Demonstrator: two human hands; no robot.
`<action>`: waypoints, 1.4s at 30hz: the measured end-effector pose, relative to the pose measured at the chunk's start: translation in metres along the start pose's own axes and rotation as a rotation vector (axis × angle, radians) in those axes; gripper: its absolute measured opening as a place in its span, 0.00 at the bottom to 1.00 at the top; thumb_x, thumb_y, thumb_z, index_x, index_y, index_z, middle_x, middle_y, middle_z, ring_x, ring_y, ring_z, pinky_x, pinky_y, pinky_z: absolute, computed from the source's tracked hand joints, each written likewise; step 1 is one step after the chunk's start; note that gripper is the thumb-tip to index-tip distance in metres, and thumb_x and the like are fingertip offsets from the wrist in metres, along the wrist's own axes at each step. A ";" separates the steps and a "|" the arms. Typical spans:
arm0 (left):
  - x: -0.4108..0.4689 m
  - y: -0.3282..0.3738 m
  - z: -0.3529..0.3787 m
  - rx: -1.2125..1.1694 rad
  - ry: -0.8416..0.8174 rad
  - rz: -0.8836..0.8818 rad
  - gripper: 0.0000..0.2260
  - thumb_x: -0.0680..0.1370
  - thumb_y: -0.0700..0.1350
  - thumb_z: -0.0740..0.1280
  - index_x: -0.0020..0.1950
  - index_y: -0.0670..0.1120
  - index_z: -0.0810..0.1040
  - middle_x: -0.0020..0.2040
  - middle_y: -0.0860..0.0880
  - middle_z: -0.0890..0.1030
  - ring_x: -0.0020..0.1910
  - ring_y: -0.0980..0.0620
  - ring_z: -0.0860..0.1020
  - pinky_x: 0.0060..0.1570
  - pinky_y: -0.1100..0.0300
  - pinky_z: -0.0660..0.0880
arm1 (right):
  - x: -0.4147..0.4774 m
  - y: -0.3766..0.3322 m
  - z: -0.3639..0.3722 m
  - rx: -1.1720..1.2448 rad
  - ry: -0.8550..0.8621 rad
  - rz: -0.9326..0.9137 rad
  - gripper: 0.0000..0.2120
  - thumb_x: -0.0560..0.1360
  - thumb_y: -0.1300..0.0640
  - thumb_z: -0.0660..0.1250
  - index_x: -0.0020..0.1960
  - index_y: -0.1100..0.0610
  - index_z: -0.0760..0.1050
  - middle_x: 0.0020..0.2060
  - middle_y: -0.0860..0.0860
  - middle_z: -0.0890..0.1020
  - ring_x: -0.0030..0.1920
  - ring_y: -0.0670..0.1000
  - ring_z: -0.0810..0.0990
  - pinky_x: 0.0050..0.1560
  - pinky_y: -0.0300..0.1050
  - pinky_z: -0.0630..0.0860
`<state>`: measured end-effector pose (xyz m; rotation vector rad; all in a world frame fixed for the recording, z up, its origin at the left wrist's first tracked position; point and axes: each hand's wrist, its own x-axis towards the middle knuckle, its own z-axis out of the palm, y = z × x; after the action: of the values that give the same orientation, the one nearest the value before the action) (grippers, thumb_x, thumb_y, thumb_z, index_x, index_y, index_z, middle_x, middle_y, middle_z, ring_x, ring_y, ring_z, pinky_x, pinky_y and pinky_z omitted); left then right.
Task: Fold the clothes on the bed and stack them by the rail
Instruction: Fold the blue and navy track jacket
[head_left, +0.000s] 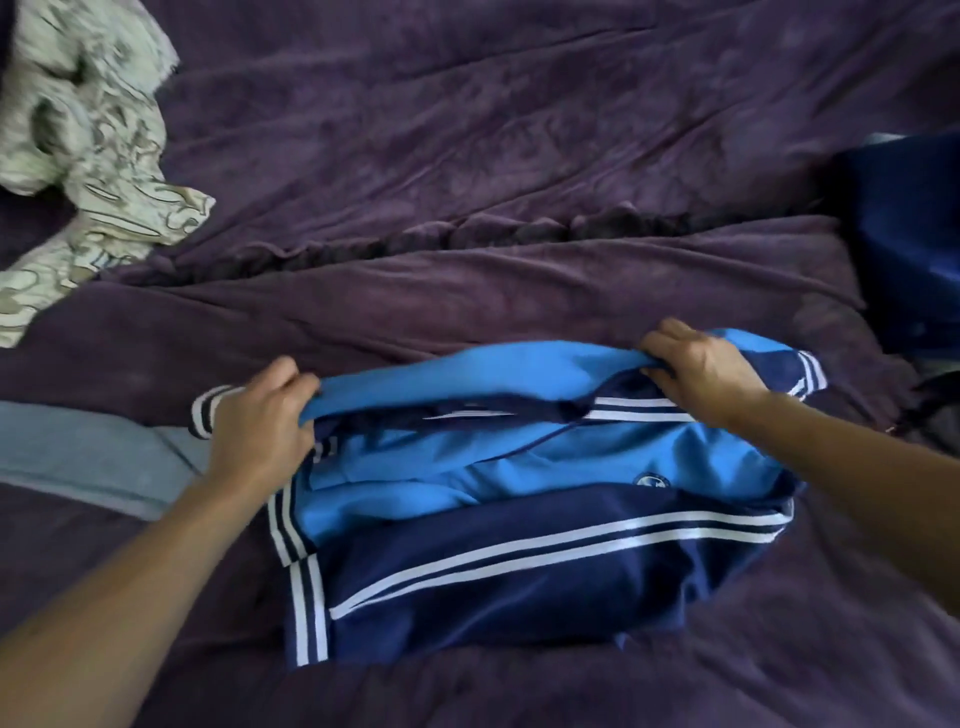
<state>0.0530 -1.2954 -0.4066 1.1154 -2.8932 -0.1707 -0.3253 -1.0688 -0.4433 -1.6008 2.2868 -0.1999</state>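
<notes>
Track jacket (524, 551), light blue and navy with white stripes, lies partly folded on the purple bedspread (493, 156). Left hand (260, 421) grips the far light-blue edge at its left end, fingers curled. Right hand (698, 371) grips the same edge at its right end. Both forearms reach forward. Crumpled patterned cloth (88, 140) lies far left.

Dim, soft light; edges blurred and warped.

Bedroom, purple blanket (519, 156), strewn clothes (93, 156)
</notes>
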 end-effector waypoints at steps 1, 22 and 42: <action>-0.024 0.005 -0.005 -0.001 -0.018 0.003 0.17 0.55 0.28 0.74 0.41 0.39 0.79 0.41 0.41 0.75 0.34 0.40 0.78 0.26 0.53 0.71 | -0.020 -0.001 -0.001 -0.012 0.016 -0.041 0.10 0.72 0.64 0.70 0.53 0.62 0.78 0.46 0.60 0.77 0.43 0.64 0.79 0.36 0.57 0.76; -0.176 0.057 0.052 0.131 -0.089 -0.002 0.22 0.75 0.50 0.57 0.67 0.45 0.75 0.71 0.38 0.68 0.67 0.36 0.68 0.60 0.42 0.65 | -0.127 -0.068 0.070 -0.134 0.134 -0.148 0.21 0.72 0.53 0.71 0.64 0.56 0.77 0.65 0.61 0.74 0.64 0.65 0.73 0.56 0.59 0.72; -0.027 -0.088 0.053 -0.323 -0.459 0.085 0.22 0.76 0.50 0.69 0.69 0.49 0.72 0.63 0.44 0.76 0.63 0.42 0.74 0.61 0.49 0.70 | -0.115 -0.327 0.155 0.061 0.327 0.222 0.24 0.71 0.51 0.68 0.64 0.59 0.75 0.69 0.61 0.71 0.69 0.63 0.69 0.61 0.58 0.71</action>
<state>0.1278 -1.3375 -0.4694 0.9992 -3.1133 -0.9690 0.0534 -1.0656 -0.4660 -1.3520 2.6524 -0.5026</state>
